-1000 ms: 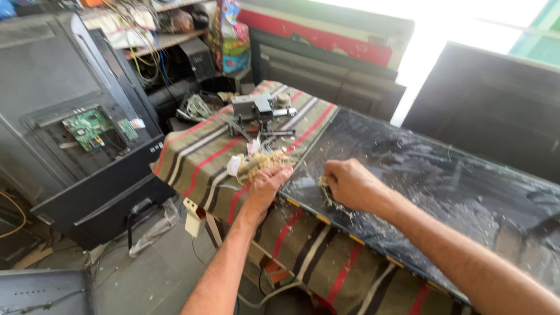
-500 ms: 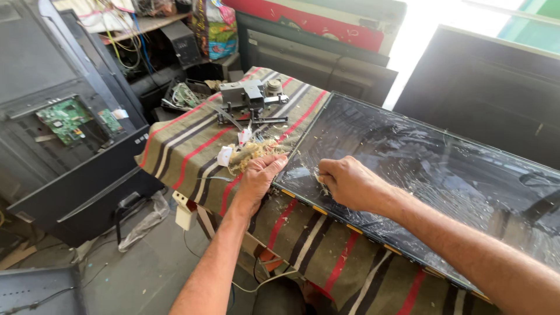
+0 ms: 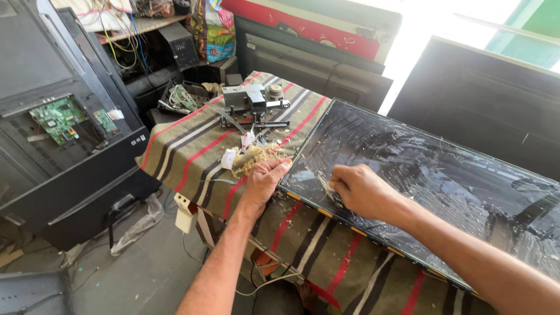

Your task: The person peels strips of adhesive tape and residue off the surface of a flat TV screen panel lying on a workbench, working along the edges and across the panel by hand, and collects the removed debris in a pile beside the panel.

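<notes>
Panel: a dark flat display panel (image 3: 420, 169) is laid across the striped cloth (image 3: 192, 146), centre to right of frame, so its near edge can be reached.
Left hand: the left hand (image 3: 263, 178) is pressed flat, fingers loosely spread, at the panel's corner, apparently as a brace; nothing is gripped.
Right hand: the right hand (image 3: 361, 189) is curled narrow on the near edge, where pale scraped residue (image 3: 254, 156) is seen; whether a tool is held cannot be told.
Upper left: a green circuit board (image 3: 58, 118) is exposed.

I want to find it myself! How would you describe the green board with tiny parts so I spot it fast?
Look far left at the big black television back standing on the floor, apart from the striped table where the hands work. The green circuit board sits in its opened upper part. It is the only bright green, flat rectangle there; everything around it is black or grey.
</notes>
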`<state>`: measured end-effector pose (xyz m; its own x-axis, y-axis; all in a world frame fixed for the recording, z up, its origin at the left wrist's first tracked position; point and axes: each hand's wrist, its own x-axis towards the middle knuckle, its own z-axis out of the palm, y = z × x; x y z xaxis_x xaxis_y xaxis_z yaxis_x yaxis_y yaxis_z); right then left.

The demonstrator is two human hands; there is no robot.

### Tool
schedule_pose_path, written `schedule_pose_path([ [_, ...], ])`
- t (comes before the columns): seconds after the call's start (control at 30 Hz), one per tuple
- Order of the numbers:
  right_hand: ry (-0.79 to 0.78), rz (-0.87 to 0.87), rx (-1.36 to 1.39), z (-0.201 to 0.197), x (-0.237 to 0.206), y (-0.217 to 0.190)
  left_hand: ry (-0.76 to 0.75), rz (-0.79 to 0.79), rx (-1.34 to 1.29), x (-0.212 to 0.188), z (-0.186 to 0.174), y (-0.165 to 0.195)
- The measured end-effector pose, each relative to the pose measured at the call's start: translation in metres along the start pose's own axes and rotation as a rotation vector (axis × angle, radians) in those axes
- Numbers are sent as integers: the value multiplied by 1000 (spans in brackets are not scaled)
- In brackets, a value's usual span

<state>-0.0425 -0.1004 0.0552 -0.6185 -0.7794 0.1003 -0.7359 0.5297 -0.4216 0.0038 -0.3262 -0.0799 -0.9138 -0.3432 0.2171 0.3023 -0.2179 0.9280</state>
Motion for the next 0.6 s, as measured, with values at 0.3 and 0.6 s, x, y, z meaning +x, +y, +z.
schedule_pose_path([
  [0.3,-3,-28,-48,10,36,-7,-29,-35,-76,-4,1,17],
  [0.6,-62,-39,-70,-4,6,-8,0,-65,-1,-3,6,14],
])
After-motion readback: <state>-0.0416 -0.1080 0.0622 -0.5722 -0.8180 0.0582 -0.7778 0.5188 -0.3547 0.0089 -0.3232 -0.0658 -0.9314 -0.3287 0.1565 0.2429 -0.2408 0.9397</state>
